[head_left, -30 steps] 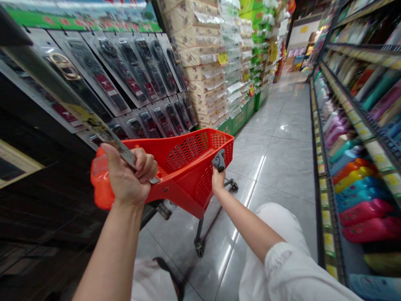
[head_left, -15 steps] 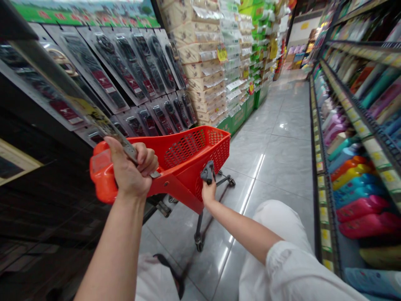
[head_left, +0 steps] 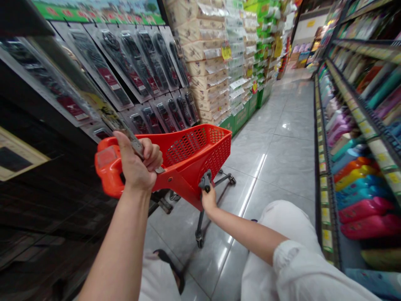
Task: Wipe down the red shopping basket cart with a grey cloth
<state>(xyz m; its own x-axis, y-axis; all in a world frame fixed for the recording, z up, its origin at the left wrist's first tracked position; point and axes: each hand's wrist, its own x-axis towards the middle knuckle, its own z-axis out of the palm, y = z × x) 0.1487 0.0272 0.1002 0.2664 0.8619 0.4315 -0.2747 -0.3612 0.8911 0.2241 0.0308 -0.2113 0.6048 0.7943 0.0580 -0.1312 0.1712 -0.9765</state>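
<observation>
My left hand (head_left: pixel 140 163) is wrapped round a long grey metal-looking bar (head_left: pixel 108 110) with a yellow patch. The bar slants up to the upper left, and its lower end shows just past my fingers. Below this hand stands a red plastic shopping cart (head_left: pixel 184 179) with a perforated basket, a red handle and grey wheeled legs. My right hand (head_left: pixel 209 198) is closed on a small dark grey piece (head_left: pixel 206 180) with a clamp-like shape, in front of the cart's near side. Whether that piece touches the cart I cannot tell.
Black packaged goods (head_left: pixel 134 62) hang on the left behind the cart. Stacked cartons (head_left: pixel 208 71) line the aisle beyond. Shelves with coloured bottles (head_left: pixel 365 188) run along the right. Grey tiled floor (head_left: pixel 278 163) stretches ahead, and a white-clad knee (head_left: pixel 288 221) is near me.
My left hand with the bar has shifted slightly right in view, along with the cart's handle. The dark grey piece in my right hand has tilted and moved slightly lower and to the left.
</observation>
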